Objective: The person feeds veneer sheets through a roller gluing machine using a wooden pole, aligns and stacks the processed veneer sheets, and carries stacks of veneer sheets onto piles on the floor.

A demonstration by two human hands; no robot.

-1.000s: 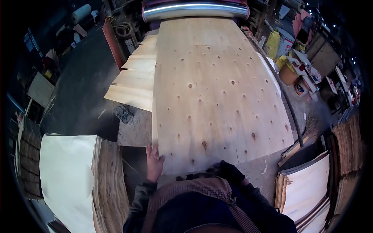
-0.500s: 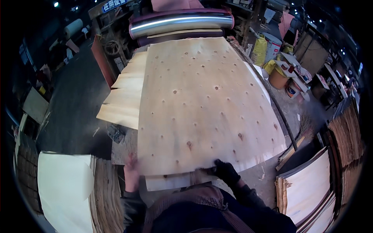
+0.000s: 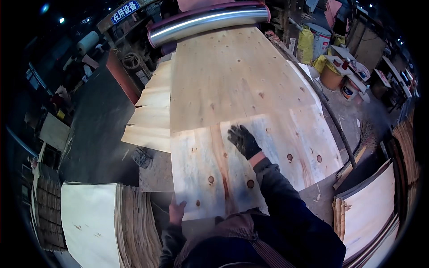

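A pale, knotty wood veneer sheet (image 3: 210, 156) lies in front of me, its near end close to my body. My left hand (image 3: 177, 211), bare, is at its near left edge, thumb on top; the other fingers are partly hidden. Wearing a dark glove, my right hand (image 3: 243, 140) rests on the sheet's surface near its far edge, fingers spread. Beyond it, a larger tan veneer sheet (image 3: 223, 80) overlaps this one and reaches up to a shiny metal roller (image 3: 210, 23).
Torn veneer pieces (image 3: 149, 111) jut out left of the sheets. Veneer stacks stand at left (image 3: 89, 219) and right (image 3: 368, 205). A dark bar (image 3: 333, 118) runs along the right side. Buckets (image 3: 330, 78) and a yellow sack (image 3: 305, 47) sit farther right.
The tan sheet has slid away toward the roller, uncovering much of the knotty sheet beneath. My right hand has moved from the near edge forward onto that sheet; my left hand has shifted slightly nearer.
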